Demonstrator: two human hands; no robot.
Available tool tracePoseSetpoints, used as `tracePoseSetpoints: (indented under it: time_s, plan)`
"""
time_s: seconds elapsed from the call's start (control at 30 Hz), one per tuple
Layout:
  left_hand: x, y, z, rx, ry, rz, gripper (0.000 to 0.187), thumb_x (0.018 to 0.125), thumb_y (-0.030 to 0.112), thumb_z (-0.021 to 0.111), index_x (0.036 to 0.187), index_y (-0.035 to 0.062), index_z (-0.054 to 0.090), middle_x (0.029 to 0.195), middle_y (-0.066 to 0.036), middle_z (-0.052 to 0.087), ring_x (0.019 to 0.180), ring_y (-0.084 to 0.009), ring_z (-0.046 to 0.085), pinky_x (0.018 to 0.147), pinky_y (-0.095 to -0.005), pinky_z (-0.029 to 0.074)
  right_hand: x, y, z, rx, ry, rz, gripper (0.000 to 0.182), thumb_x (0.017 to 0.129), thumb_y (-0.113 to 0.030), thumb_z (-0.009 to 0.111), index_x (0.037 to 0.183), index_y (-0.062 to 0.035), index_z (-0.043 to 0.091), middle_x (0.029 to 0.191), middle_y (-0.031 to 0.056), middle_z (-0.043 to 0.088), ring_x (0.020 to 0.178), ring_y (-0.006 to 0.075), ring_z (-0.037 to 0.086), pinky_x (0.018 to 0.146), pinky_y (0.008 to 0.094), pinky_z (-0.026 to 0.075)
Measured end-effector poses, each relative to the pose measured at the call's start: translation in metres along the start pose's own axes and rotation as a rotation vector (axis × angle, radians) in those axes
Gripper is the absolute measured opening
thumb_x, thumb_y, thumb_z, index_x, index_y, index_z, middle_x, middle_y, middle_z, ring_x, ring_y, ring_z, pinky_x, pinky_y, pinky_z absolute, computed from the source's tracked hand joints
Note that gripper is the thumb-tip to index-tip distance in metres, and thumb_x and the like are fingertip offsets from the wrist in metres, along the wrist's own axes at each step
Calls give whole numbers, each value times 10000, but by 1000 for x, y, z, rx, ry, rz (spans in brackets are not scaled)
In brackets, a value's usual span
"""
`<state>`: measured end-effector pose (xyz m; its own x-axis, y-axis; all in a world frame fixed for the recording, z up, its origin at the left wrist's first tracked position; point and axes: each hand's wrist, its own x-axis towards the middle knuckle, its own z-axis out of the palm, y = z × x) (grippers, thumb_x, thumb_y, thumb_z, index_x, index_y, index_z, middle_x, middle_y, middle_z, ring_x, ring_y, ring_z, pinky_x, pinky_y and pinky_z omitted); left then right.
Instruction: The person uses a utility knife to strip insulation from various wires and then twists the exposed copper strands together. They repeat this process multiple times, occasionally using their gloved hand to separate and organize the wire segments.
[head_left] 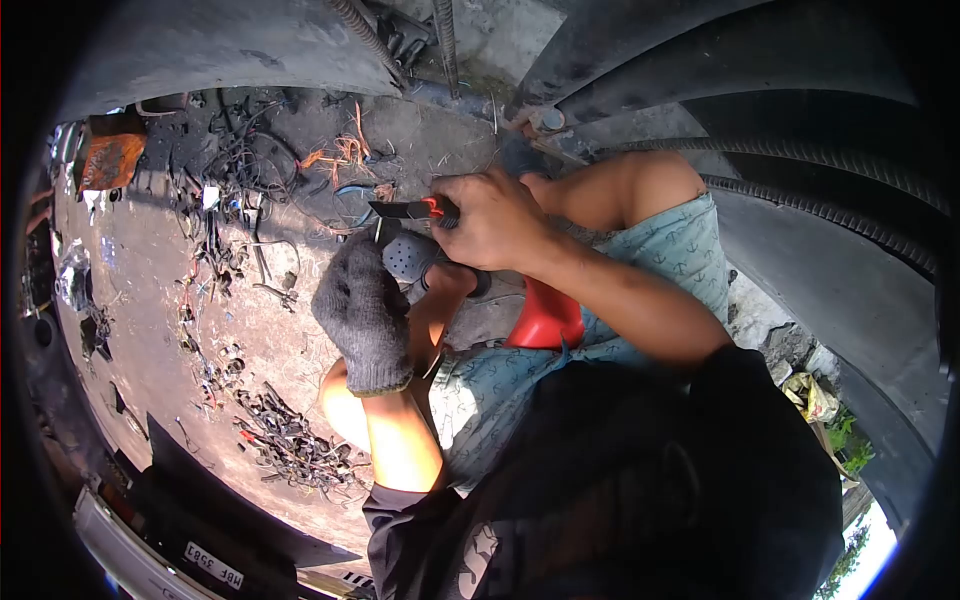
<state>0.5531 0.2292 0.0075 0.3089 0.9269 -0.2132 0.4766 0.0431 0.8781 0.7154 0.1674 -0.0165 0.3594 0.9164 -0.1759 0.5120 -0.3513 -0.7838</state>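
Note:
My right hand is closed round a utility knife with a red and black handle. Its dark blade points left, just above my other hand. My left hand, in a grey knitted glove, has its fingers curled together. From the top of the glove sticks a short, thin pale wire, close under the blade; the rest of it is hidden by the fingers. Just right of the glove is a grey clog with holes on my foot. A red plastic seat shows between my legs.
A heap of short wire pieces lies on the ground at lower left. Tangled dark cables and orange strands lie ahead, with an orange box further left. Ribbed steel bars run along the right. A vehicle's plate shows at bottom left.

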Motion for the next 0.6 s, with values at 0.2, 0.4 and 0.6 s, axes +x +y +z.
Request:
tracePoseSetpoints:
  time_s: [0.2,0.4,0.6]
  plan:
    - [-2,10,10,-580,-189,-216,167,955,145,498,983,22,607,770,-21,572,654,-108,515,620,-241,443,-4,-3,-3,-47,-72,45,232,724,-191,674,911,-56,693,784,179,666,775,378,649,680,446,512]
    - [2,-18,7,-1048,-441,-465,128,948,168,555,911,46,562,774,-7,565,654,-74,490,585,-219,414,-2,1,-4,-75,-103,54,237,720,-199,680,918,-71,695,790,175,670,794,378,652,690,450,514]
    - [4,7,15,-320,-183,-235,132,911,76,581,965,-10,665,749,-21,642,658,-88,561,597,-245,460,-2,-10,-17,-126,-193,93,257,703,-213,683,937,-110,700,809,165,678,815,376,653,708,474,508]
